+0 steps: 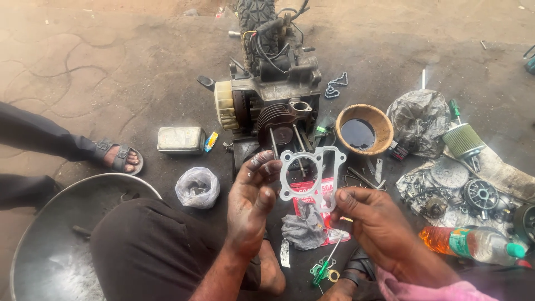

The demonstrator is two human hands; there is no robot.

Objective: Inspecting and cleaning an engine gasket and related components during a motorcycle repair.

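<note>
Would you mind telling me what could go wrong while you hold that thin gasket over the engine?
The gasket is held only at its edges by the greasy left hand and right hand, so it may bend, tear or pick up dirt. The bowl of dark oil sits close beside the engine and could be knocked over. Small parts lie loose on the ground and could get lost.

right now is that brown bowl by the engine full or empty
Partly full: the brown bowl sits upright on the ground with dark liquid pooled inside, below its rim.

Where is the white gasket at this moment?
In the head view, the white gasket is at centre, held between the left hand and right hand, just in front of the engine.
</note>
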